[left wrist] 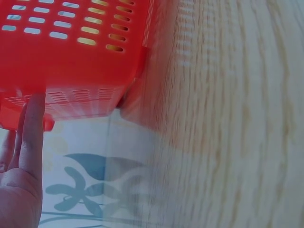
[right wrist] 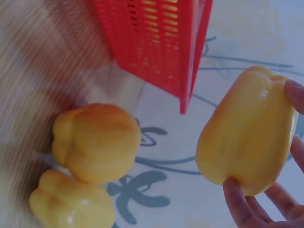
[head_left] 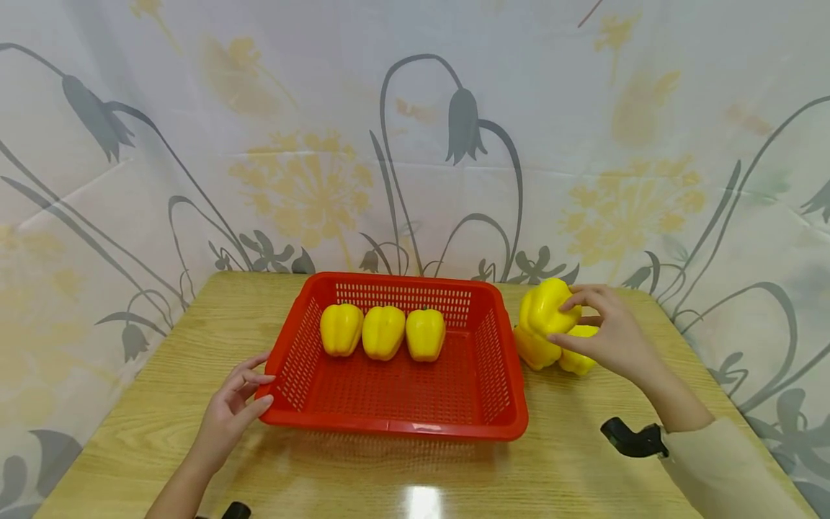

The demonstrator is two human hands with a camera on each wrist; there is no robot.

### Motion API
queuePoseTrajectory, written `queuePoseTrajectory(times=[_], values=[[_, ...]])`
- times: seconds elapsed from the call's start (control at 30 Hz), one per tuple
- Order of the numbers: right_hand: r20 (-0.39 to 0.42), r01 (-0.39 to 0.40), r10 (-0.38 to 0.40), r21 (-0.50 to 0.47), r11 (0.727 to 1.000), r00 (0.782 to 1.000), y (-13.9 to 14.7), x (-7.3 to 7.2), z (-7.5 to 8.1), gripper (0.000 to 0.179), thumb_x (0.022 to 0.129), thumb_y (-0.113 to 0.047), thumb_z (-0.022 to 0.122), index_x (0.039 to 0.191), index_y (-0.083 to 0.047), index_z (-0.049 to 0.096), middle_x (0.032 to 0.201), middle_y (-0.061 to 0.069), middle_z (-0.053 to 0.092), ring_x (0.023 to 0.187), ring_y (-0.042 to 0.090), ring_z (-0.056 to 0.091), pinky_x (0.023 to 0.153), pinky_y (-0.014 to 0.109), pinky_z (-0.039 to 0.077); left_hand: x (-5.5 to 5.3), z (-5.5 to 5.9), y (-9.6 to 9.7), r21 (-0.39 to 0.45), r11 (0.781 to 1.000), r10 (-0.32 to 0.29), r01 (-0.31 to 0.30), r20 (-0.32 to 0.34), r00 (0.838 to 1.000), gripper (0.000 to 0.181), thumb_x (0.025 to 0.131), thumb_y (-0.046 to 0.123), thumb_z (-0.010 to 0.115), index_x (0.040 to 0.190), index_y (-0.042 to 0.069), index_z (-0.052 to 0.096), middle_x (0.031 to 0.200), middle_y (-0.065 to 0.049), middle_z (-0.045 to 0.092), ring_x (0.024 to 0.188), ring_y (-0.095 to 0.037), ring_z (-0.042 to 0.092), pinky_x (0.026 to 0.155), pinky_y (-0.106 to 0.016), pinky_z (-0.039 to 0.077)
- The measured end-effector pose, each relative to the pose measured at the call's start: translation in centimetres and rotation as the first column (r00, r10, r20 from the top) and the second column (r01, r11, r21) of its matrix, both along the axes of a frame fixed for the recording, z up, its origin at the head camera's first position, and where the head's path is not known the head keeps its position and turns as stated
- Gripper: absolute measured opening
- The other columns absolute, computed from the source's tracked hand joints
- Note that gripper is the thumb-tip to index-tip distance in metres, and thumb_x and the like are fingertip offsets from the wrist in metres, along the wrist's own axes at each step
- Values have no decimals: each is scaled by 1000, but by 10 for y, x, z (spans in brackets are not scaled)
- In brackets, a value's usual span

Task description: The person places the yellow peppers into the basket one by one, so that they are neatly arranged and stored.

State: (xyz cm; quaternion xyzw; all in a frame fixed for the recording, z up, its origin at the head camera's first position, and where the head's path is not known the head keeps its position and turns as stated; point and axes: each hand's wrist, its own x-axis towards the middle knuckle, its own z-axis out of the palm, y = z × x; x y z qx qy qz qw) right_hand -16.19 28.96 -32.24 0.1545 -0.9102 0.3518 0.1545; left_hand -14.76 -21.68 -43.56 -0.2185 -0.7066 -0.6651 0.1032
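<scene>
My right hand (head_left: pixel 612 328) pinches a yellow bell pepper (right wrist: pixel 249 130) between thumb and fingertips, raised off the table just right of the red basket (head_left: pixel 395 427). Below it, two more yellow bell peppers (right wrist: pixel 97 142) lie on the table, partly hidden in the head view by the hand and the held pepper. At the basket's left rim, my left hand (head_left: pixel 227 407) holds on with thumb and fingers; in the left wrist view, its fingers (left wrist: pixel 33 133) reach up to the rim's underside. Inside the basket, three yellow bell peppers (head_left: pixel 383 333) stand in a row toward the back.
The slotted plastic basket sits on a wood-grain table (head_left: pixel 162 404). A flower-patterned cloth (head_left: pixel 415 144) hangs behind the table and at both sides. Each wrist carries a black camera mount (head_left: pixel 632 438).
</scene>
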Motion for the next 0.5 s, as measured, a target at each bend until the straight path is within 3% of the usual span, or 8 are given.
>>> queuePoseTrajectory(times=[0.2, 0.33, 0.43, 0.5], values=[[-4, -61, 61, -24, 998, 998, -19, -10, 7, 34, 72, -9, 80, 96, 0, 58, 126, 19, 41, 109, 35, 45, 75, 9, 44, 0, 2, 0, -9, 1000, 14, -14, -9, 1000, 18, 84, -17, 51, 101, -16, 52, 132, -3, 41, 112, -9, 45, 90, -13, 38], [12, -90, 91, -29, 996, 996, -31, -16, 7, 34, 72, -11, 80, 96, -1, 57, 126, 18, 41, 112, 35, 44, 78, 26, 51, 0, 1, 0, -3, 1000, 10, -10, -3, 1000, 18, 84, -17, 51, 102, -15, 52, 132, -3, 41, 110, -9, 47, 88, -14, 41], [31, -116, 118, -44, 992, 993, -41, -21, 7, 35, 72, -11, 81, 96, -1, 57, 125, 18, 41, 112, 35, 44, 81, 43, 50, 1, -1, 0, -5, 1000, 12, -12, 3, 1000, 18, 85, -16, 51, 102, -14, 53, 132, -3, 40, 110, -9, 47, 86, -15, 42], [38, -136, 138, -50, 990, 990, -48, -24, 8, 35, 71, -11, 81, 96, -1, 57, 125, 19, 41, 113, 36, 43, 81, 47, 49, 1, -1, 0, -4, 1000, 16, -16, 4, 1000, 17, 85, -16, 51, 101, -14, 53, 132, -2, 40, 111, -9, 46, 88, -14, 41]])
